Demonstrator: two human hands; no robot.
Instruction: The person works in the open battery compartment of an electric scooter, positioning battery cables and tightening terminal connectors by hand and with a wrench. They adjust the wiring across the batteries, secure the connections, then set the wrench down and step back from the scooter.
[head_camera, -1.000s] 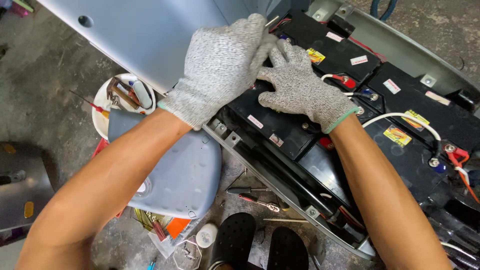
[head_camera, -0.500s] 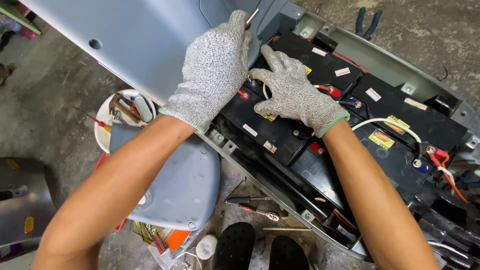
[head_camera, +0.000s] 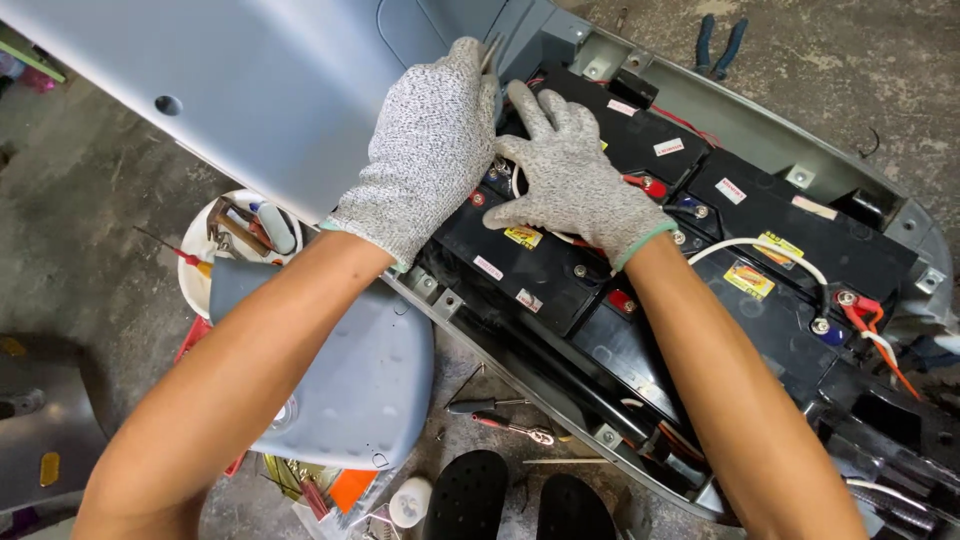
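both my gloved hands have shifted further along the battery bay over the last second, away from me and toward its far corner; the view has tilted with them. judgement: the work has moved off the near batteries to the terminals and wiring at the far end.

left hand (head_camera: 430, 150): palm down, lying across the edge where the pale grey body panel (head_camera: 250, 90) meets the bay. fingers together and extended; a thin metal tool tip (head_camera: 490, 52) shows at the fingertips, but i cannot tell how it is gripped.

right hand (head_camera: 570, 175): just beside the left, fingers spread apart and pressed flat on top of a black battery (head_camera: 520, 265), covering a white cable (head_camera: 760, 246) loop beneath the palm. index finger points at the far corner. not clamped on anything that i can see.

red terminal cap (head_camera: 648, 185) just beyond the right little finger. blue pliers (head_camera: 718, 45) on the floor well beyond the fingertips. screwdriver (head_camera: 500, 424) on the floor beneath my forearms.
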